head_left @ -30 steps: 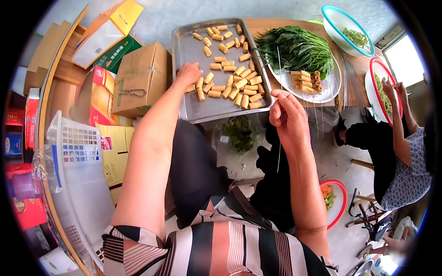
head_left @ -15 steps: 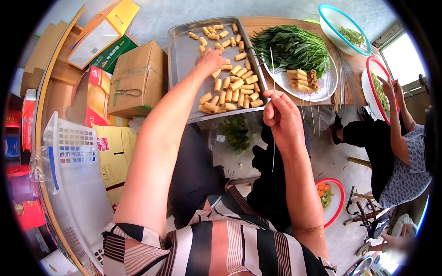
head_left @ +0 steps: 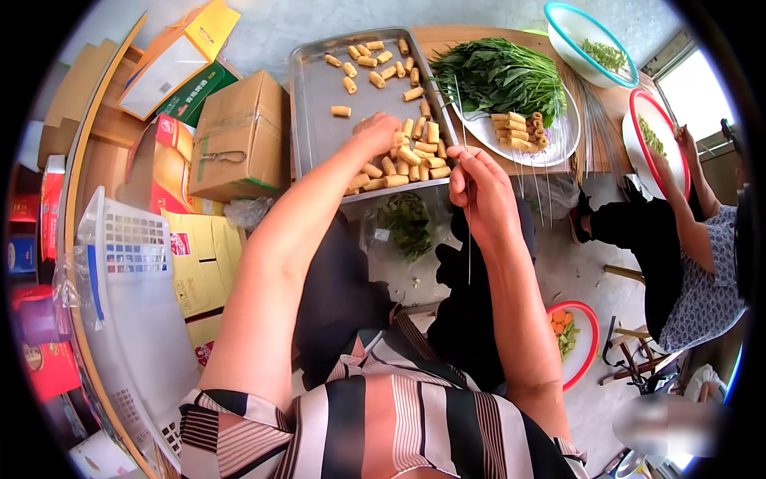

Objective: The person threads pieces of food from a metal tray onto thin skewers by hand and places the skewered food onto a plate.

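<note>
My left hand [head_left: 375,134] reaches over the metal tray [head_left: 319,96], its fingers at the pile of short yellow-brown rolls [head_left: 411,156]; the fingertips are hidden. Beyond the hand, more rolls lie scattered toward the tray's far side. Pinched upright in my right hand [head_left: 483,188] is a long thin skewer [head_left: 469,255], beside the tray's near right corner. On a white plate [head_left: 562,148] to the right rest leafy greens [head_left: 507,76] and skewered rolls [head_left: 519,132], their thin sticks jutting over the table edge.
More bare skewers [head_left: 590,120] lie right of the plate. Two rimmed bowls, teal [head_left: 562,40] and red [head_left: 634,144], hold greens. A co-worker's arms [head_left: 690,176] are at the right. A cardboard box [head_left: 239,136] and white basket [head_left: 136,303] stand left; a red-rimmed bowl [head_left: 586,343] sits low.
My left hand moved from the tray's left side up among the scattered rolls, then back toward the near pile. Several rolls have shifted nearer. My right hand still holds the skewer.
</note>
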Action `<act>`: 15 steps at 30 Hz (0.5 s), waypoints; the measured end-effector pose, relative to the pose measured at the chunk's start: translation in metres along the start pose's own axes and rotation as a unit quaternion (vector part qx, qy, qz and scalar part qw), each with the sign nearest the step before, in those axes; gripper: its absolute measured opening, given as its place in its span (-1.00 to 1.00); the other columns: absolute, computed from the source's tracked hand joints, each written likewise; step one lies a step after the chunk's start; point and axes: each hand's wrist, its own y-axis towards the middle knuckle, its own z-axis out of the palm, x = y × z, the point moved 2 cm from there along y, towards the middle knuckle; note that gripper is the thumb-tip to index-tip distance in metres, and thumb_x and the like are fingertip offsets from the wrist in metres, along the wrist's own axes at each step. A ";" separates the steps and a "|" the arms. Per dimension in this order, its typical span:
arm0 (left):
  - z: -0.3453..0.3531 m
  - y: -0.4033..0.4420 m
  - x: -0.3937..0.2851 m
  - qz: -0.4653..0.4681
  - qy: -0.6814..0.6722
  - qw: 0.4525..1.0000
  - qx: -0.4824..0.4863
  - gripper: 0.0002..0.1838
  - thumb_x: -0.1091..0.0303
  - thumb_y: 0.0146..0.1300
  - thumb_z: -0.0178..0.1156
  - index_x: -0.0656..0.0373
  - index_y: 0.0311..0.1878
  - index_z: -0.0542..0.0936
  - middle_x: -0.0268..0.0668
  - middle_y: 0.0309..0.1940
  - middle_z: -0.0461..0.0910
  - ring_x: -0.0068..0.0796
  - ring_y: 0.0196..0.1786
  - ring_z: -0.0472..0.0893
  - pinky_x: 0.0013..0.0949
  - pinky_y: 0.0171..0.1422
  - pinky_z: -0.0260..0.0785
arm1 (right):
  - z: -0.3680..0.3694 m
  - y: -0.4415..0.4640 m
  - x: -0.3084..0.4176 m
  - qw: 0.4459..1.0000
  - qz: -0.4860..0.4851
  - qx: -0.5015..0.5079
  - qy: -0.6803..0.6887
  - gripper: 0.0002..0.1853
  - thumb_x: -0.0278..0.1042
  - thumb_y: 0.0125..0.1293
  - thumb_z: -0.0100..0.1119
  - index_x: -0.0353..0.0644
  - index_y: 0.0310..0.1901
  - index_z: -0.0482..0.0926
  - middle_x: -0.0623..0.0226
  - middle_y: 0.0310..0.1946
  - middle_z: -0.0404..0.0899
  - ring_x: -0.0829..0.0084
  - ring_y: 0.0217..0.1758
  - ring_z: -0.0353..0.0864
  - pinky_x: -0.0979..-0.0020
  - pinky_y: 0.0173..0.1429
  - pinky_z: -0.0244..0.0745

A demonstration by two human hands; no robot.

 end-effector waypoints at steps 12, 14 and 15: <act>-0.060 -0.096 -0.003 -0.027 -0.656 0.753 0.033 -0.71 0.33 0.35 0.07 0.24 0.07 0.44 -0.21 -0.13 0.59 -0.56 -0.24 0.58 -0.48 -0.15 0.50 | 0.024 -0.014 -0.012 0.978 -0.029 0.057 -0.200 -0.71 -0.25 0.43 -0.11 -0.27 -0.06 0.52 0.55 -0.76 0.24 0.73 -0.73 0.11 0.65 -0.62 -0.02; -0.058 -0.108 -0.001 0.000 -0.764 0.644 0.029 -0.70 0.33 0.34 0.08 0.25 0.07 0.45 -0.20 -0.15 0.59 -0.57 -0.25 0.57 -0.49 -0.10 0.50 | 0.029 -0.019 -0.016 0.971 -0.019 0.079 -0.223 -0.71 -0.25 0.42 -0.11 -0.27 -0.05 0.52 0.56 -0.77 0.23 0.73 -0.74 0.10 0.65 -0.63 -0.02; -0.054 -0.111 0.005 0.001 -0.765 0.643 0.024 -0.70 0.33 0.34 0.08 0.25 0.07 0.45 -0.20 -0.15 0.59 -0.57 -0.25 0.57 -0.49 -0.10 0.50 | 0.031 -0.020 -0.018 0.965 -0.008 0.096 -0.244 -0.71 -0.25 0.42 -0.11 -0.26 -0.04 0.52 0.57 -0.78 0.22 0.73 -0.75 0.10 0.64 -0.63 -0.03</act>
